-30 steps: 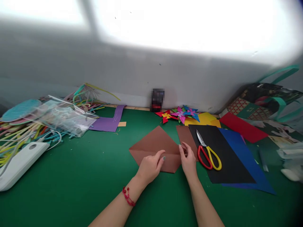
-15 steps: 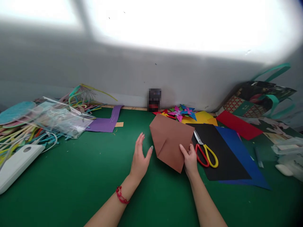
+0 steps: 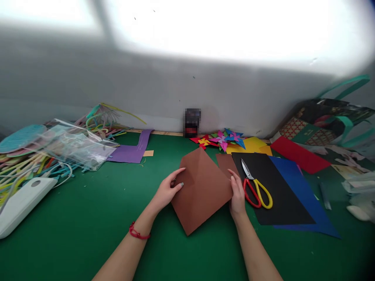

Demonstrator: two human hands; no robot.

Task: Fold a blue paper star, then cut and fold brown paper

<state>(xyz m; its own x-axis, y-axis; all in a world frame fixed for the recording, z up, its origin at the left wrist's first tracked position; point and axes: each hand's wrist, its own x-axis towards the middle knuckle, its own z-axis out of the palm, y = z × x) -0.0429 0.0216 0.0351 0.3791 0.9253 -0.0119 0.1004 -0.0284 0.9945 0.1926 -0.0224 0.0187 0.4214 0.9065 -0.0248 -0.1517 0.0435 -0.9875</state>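
Observation:
A sheet of brown paper [image 3: 202, 191] with a crease down it is tilted over the table, one corner pointing toward me. At its left edge, my left hand [image 3: 168, 189] holds it, thumb and fingertips against the paper. My right hand [image 3: 238, 195] is closed at the right corner, its fingers partly hidden by the sheet. Just right of that hand, scissors [image 3: 253, 183] with one red and one yellow handle lie on black paper [image 3: 283, 195]. Behind the right hand shows a narrower brown strip [image 3: 225, 162].
Folded paper stars [image 3: 224, 138] and yellow paper [image 3: 249, 145] lie along the wall. Blue paper [image 3: 319, 218] and a red sheet [image 3: 301, 154] are at right. Purple paper [image 3: 129, 153], a clear plastic bag [image 3: 88, 148] and a white power strip [image 3: 26, 203] occupy the left.
The brown paper lay on the table, then was lifted and turned over by the right hand while the left hand was off it. Now both hands are on it, its creased face rotated.

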